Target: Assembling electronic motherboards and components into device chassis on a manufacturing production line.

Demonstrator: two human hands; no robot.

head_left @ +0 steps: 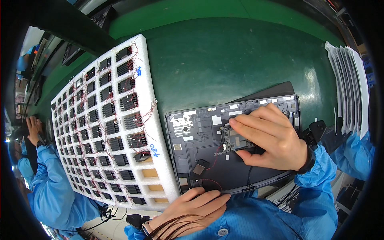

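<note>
A shallow black device casing (236,168) lies open in front of me, its inside facing up. My right hand (276,140) pinches a small circuit board (236,141) between thumb and fingers, over the middle of the casing. My left hand (196,210) is at the casing's near left edge, its fingers bent together over the rim. Their undersides are hidden. A small black speaker-like block (199,168) sits inside the casing just beyond that hand. Thin red wires (212,181) run near the block and the left fingertips.
A white foam tray (150,96) with several rows of black wired parts stands at left. Another dark panel (268,91) lies partly under the casing. White sheets or sleeves (348,88) stand at far right on the green table (224,60). Blue-sleeved people are at both sides.
</note>
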